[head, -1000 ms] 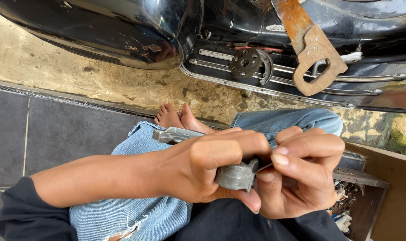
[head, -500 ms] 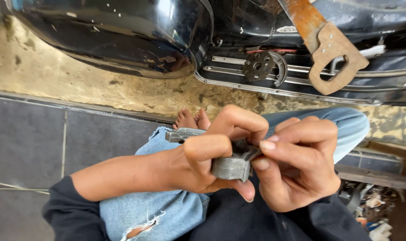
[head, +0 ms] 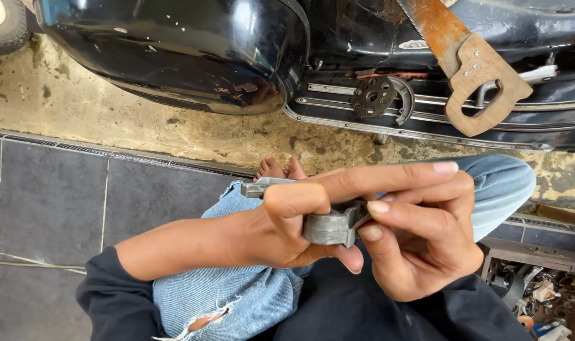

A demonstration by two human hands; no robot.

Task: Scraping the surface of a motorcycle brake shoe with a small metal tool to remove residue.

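A grey cast-metal part (head: 328, 227) with a lever-like arm sits clasped between both hands above the person's lap, over torn blue jeans (head: 237, 297). The left hand (head: 281, 221) wraps around it, thumb beneath, forefinger stretched out along the top; the right hand (head: 420, 246) pinches its near end with thumb and fingertips. Bare toes (head: 281, 169) rest on stained concrete beside a black scooter body (head: 186, 57), where a rusty handsaw (head: 471, 69) leans.

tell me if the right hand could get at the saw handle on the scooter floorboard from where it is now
Probably yes, once it lets go. The right hand is pinching the grey metal part together with the left hand. Nothing stands between it and the wooden saw handle, which lies exposed on the floorboard.
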